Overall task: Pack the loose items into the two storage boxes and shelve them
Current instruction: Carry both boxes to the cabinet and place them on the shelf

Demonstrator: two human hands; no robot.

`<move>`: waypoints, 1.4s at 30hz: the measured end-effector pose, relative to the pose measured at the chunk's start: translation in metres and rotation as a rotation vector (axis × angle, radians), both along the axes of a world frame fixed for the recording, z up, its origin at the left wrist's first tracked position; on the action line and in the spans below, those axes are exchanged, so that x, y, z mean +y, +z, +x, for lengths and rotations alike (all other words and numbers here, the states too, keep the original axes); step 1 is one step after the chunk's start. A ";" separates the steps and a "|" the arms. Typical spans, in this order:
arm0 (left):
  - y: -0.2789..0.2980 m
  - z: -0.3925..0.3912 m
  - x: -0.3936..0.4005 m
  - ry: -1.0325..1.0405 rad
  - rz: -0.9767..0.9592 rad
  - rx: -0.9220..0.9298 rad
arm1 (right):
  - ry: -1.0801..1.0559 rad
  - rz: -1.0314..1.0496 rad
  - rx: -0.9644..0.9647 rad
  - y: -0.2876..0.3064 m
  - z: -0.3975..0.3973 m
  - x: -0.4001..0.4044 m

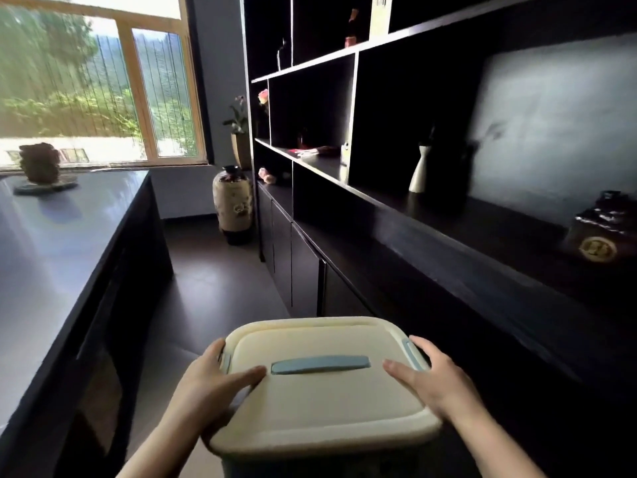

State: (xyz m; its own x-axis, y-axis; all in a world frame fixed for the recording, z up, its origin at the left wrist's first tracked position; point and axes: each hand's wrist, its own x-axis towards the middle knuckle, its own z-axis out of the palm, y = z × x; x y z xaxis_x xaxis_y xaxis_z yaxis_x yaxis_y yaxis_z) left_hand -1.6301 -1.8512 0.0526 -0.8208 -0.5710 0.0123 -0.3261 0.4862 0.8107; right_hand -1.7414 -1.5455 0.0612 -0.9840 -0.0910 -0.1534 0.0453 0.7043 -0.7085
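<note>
A cream storage box [320, 405] with a closed lid and a blue handle [320, 364] is held in front of me, low in the head view. My left hand [213, 384] grips its left side over the blue latch, thumb on the lid. My right hand [437, 381] grips the right side the same way. The box is carried in the air beside the dark shelf unit [448, 236], whose long open shelf runs along the right. No second box and no loose items are in view.
A dark table [62, 243] stands at the left with a brown ornament [39, 163] on it. A patterned floor vase [231, 201] stands at the aisle's far end. On the shelf are a white vase [421, 170] and a dark jar [601, 232].
</note>
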 end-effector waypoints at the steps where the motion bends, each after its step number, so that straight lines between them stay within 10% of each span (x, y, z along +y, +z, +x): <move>1: 0.003 -0.020 -0.015 -0.018 -0.021 -0.007 | -0.015 -0.012 -0.007 -0.001 -0.015 -0.014; 42: -0.070 -0.803 -0.216 -0.731 -0.019 -0.210 | -0.932 -0.191 0.038 -0.100 -0.540 -0.268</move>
State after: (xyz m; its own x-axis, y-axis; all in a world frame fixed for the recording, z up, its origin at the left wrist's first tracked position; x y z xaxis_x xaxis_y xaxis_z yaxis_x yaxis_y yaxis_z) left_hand -2.4334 -2.0672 -0.0169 -0.9763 0.1181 -0.1812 -0.0616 0.6512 0.7564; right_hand -2.2813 -1.8134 -0.0385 -0.6771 0.7127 -0.1833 0.5049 0.2687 -0.8203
